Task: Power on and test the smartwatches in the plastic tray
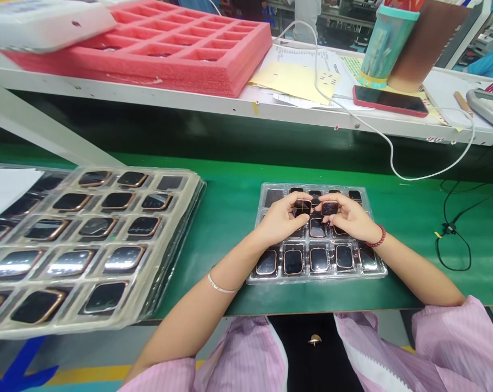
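Over the back half of a clear plastic tray, both of my hands are close together. My left hand pinches a smartwatch with a dark face and gold-coloured rim between thumb and fingers. In my right hand a second dark smartwatch is gripped, its face tilted up. Rows of similar smartwatches lie in the tray's pockets, among them one smartwatch in the front row. My hands cover part of the rows behind.
To the left stands a stack of plastic trays holding more smartwatches. A raised white shelf crosses the back, bearing a pink foam tray, a phone, papers and a teal cup. A white cable droops from it; a black cable lies right.
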Tool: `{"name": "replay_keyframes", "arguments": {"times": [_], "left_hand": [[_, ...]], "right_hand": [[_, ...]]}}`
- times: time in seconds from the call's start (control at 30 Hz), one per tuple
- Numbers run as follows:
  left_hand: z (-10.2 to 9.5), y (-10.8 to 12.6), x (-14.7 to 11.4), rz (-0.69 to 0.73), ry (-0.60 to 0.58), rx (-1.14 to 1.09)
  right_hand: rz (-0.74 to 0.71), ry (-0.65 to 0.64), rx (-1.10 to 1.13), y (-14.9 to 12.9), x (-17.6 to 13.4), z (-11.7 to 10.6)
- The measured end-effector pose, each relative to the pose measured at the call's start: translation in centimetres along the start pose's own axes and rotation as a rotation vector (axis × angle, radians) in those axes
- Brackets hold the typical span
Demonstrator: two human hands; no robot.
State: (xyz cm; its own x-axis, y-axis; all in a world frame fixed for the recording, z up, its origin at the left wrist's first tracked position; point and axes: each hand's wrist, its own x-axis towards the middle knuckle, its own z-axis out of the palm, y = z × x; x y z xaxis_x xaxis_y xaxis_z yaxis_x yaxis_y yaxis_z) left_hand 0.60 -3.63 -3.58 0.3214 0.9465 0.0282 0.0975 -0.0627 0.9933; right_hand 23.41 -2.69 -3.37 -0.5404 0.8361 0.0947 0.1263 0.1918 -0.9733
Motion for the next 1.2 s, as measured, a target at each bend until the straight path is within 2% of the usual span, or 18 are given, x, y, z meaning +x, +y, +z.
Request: {"name": "replay_keyframes", "arguments": {"times": [0.4, 0.7, 1.2], "left_hand": [[0.0, 0.3, -0.2, -0.011, -0.003, 0.054], [0.0, -0.1, 0.1, -0.031, 0.009, -0.036], [0.0, -0.8, 0.2, -0.008, -0.001, -0.045]], "right_hand": [[-0.011, 0.006, 0.012, 0.1, 0.1, -0.1], [-0.042, -0.016, -0.01, -0.1, -0.1, 0.0], [0.052, 0.026, 0.135, 0.3, 0.4, -0.6]]}}
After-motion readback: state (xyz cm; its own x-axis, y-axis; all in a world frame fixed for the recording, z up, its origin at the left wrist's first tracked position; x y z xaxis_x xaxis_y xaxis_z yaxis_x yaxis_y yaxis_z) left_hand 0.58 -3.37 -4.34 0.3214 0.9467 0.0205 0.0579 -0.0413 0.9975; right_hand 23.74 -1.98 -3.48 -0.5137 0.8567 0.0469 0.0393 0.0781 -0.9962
